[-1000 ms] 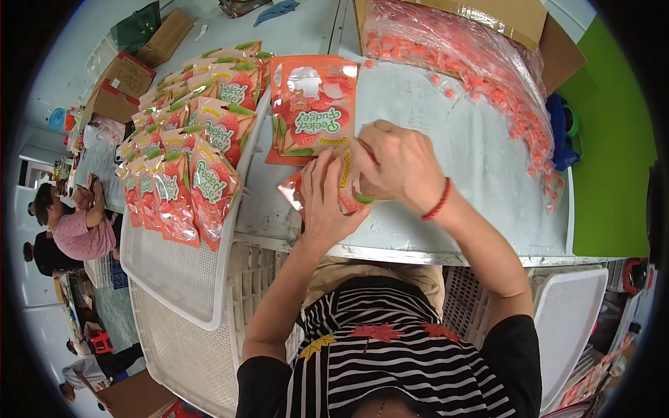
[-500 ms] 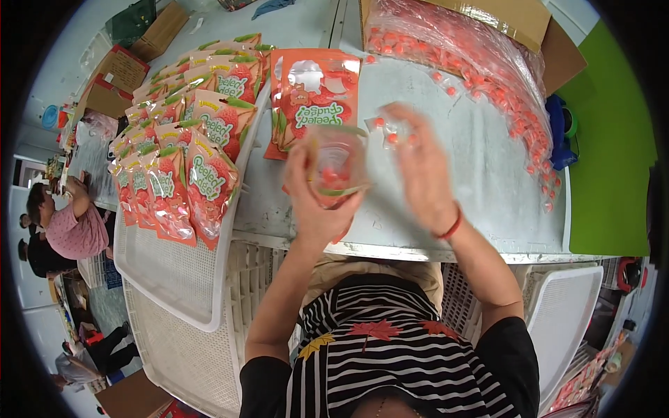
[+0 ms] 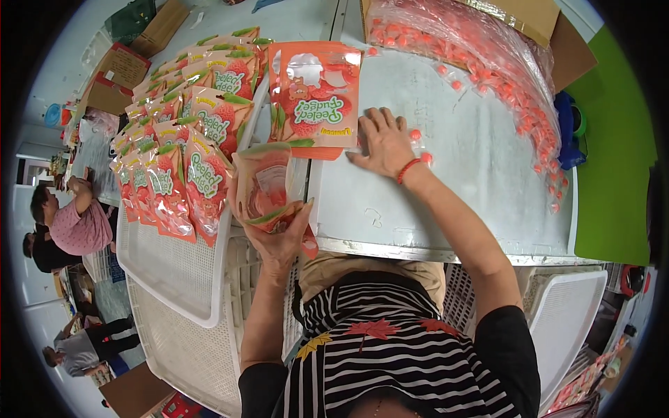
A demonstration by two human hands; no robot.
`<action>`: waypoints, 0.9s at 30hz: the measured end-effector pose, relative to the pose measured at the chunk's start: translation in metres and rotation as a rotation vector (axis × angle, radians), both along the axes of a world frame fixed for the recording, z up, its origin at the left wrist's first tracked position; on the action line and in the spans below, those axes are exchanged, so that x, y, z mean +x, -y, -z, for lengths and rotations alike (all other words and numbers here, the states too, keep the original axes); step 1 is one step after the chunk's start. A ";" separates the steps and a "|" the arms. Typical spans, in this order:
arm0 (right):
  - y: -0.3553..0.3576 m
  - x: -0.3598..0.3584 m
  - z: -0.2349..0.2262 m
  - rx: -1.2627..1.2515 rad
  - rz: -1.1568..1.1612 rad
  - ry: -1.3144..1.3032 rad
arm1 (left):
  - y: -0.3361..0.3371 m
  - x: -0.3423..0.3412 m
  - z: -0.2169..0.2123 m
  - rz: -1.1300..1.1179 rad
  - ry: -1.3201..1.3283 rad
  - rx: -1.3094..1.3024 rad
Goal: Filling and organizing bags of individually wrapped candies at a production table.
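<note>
A: The pale tabletop (image 3: 481, 202) is carrying a stack of flat pouches (image 3: 317, 104), and filled pouches (image 3: 204, 171) are leaning in rows at the left. Where is the open pouch (image 3: 263, 180) sitting?

B: The left hand (image 3: 277, 240) is holding it up between those rows and the stack, nearer the person, its mouth gaping upward. That hand is gripping it low, the thumb pressing one side and the fingers wrapping the other.

A: And the right hand (image 3: 385, 148)?

B: It is stretching out palm down just beside the stack, fingers spreading, with two wrapped candies (image 3: 416, 134) lying near it. I'm not managing to tell whether the palm is covering anything.

A: How are you judging the pouch?

B: I'm expecting light, limp, glossy film, creasing easily and perhaps slipping. I'm favouring a hold low on the side walls, since pinching the rim risks closing the mouth.
</note>
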State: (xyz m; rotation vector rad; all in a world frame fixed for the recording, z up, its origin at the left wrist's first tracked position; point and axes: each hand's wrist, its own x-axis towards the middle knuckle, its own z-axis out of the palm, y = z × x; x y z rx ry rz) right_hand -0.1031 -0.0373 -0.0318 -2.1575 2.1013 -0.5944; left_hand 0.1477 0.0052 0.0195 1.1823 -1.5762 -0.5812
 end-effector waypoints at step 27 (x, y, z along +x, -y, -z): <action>-0.035 -0.017 0.016 -0.321 0.131 -0.018 | -0.002 -0.012 0.006 0.013 0.094 0.073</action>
